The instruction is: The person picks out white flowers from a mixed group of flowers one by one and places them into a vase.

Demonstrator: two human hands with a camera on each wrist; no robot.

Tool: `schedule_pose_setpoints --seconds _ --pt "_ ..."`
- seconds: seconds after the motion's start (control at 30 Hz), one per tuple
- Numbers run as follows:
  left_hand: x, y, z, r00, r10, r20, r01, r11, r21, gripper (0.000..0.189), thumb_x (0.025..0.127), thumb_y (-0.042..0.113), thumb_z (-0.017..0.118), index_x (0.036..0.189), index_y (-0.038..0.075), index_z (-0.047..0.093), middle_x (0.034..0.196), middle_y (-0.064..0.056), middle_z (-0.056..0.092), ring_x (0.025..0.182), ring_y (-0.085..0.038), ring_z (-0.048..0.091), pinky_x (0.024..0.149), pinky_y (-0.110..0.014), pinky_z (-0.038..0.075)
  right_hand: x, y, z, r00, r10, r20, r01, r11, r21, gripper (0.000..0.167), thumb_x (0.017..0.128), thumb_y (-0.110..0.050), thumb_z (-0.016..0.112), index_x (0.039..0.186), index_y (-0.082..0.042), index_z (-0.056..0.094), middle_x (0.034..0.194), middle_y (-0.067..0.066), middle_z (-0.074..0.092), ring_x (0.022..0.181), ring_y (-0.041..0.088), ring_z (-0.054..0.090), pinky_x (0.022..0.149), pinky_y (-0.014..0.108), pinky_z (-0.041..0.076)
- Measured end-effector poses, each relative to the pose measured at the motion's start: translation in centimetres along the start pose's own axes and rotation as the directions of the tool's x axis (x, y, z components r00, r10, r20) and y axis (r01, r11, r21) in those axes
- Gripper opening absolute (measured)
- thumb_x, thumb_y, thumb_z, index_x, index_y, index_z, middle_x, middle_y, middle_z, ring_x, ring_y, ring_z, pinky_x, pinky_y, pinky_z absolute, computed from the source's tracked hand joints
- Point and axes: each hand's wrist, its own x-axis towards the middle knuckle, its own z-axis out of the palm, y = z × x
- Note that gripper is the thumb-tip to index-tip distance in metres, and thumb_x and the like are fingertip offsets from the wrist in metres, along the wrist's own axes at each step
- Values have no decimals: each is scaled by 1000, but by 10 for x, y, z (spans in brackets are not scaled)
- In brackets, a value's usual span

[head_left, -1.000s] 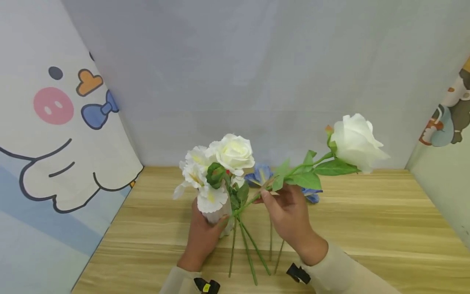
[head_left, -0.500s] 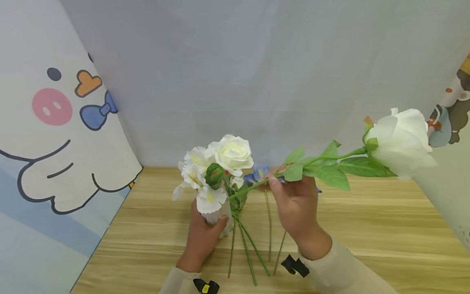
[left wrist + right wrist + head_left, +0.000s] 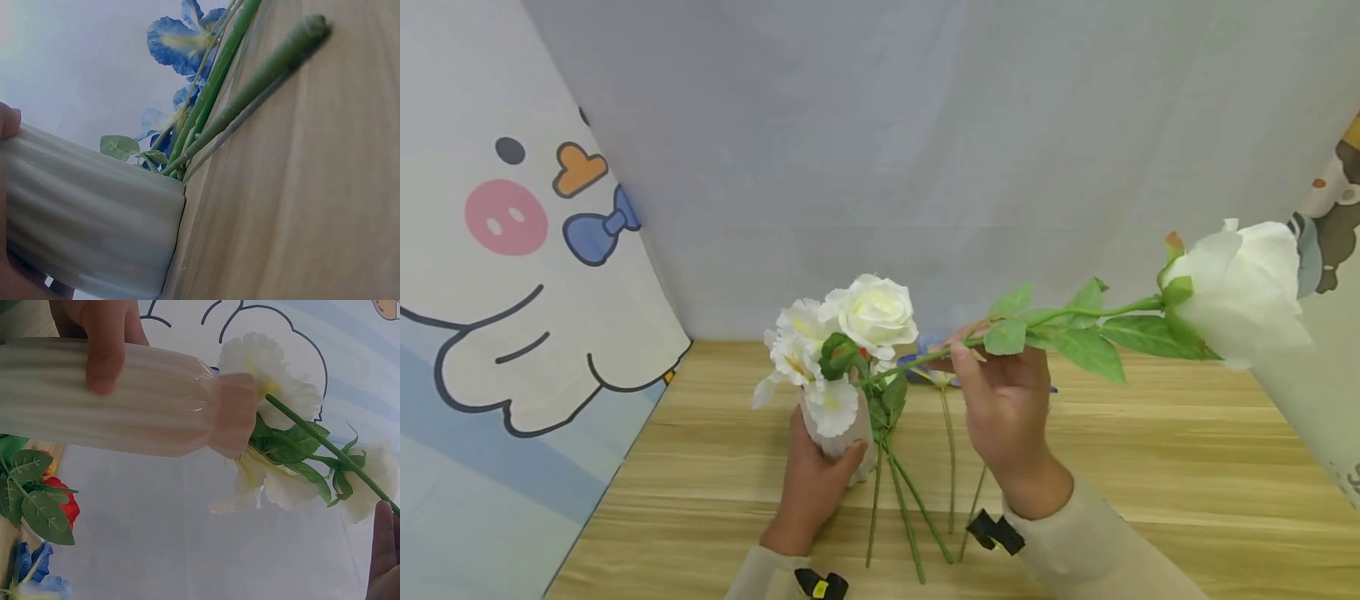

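Note:
My left hand (image 3: 820, 483) grips a whitish ribbed vase (image 3: 156, 419), its thumb lying on the near side. White ruffled flowers (image 3: 831, 404) and a white rose (image 3: 876, 312) stand in the vase. My right hand (image 3: 1011, 417) pinches the green stem (image 3: 340, 453) of a large white rose (image 3: 1236, 292) between thumb and fingers. This rose is tilted nearly level, bloom to the right. Its cut stem end points left, close by the vase's mouth (image 3: 237, 415) in the right wrist view. In the head view the vase flowers hide the mouth.
Several loose green stems (image 3: 906, 512) lie on the wooden table (image 3: 700, 467) right of the vase. Blue flowers (image 3: 181, 44) lie behind them, partly hidden by my right hand. A red flower (image 3: 62, 506) with leaves is beside the vase. A grey curtain (image 3: 925, 167) hangs behind.
My right hand has moved up and slightly right, carrying the long rose; its bloom has swung far right and the stem end has risen to the vase flowers. My left hand stays on the vase.

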Motion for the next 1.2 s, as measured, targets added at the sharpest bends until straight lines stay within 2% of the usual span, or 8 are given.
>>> schedule_pose_setpoints --seconds 0.23,0.5,0.7,0.97,1.03,1.17,1.2 --pt "-1 2 0 1000 -16 3 16 1000 -3 99 90 16 81 163 23 14 154 -8 35 138 -30 41 111 -60 32 0 2 3 999 -15 29 15 1000 3 17 95 19 50 110 16 44 98 19 58 89 31 67 77 45 60" --pt "-1 4 0 1000 -15 4 15 1000 -9 99 90 15 81 162 20 14 155 -9 34 139 -31 40 112 -60 31 -5 8 8 1000 -12 21 11 999 34 12 92 22 51 102 15 53 98 16 60 89 27 67 77 41 61" --pt "0 4 0 1000 -7 1 7 1000 0 97 90 15 81 161 19 16 153 -9 35 138 -30 41 112 -59 31 -11 12 13 999 47 2 -47 998 -40 4 93 17 55 97 19 55 94 17 62 88 23 68 75 40 61" --pt "-1 7 -1 1000 10 3 -10 1000 -1 98 89 14 81 161 18 15 153 -10 36 137 -31 42 111 -60 32 -21 18 20 991 131 7 -130 984 -124 8 95 17 55 102 20 59 98 14 64 92 21 70 77 44 61" --pt "-1 7 -1 1000 18 9 -18 1000 4 98 90 15 81 162 18 14 154 -10 35 138 -31 41 111 -60 32 -23 19 20 989 147 3 -145 978 -150 4 96 16 55 97 17 59 96 14 64 91 19 72 76 43 61" --pt "-1 8 0 1000 28 10 -28 1000 15 98 90 15 81 162 18 14 154 -11 35 137 -32 43 110 -61 34 -26 23 22 980 198 18 -194 974 -120 3 97 15 55 99 17 56 98 16 63 93 21 72 78 43 60" --pt "-1 8 -1 1000 29 9 -29 999 21 98 90 14 81 162 17 15 154 -12 36 136 -32 43 109 -61 34 -27 25 22 976 217 18 -214 969 -123 6 98 14 55 92 15 55 94 14 62 92 19 73 77 41 60"
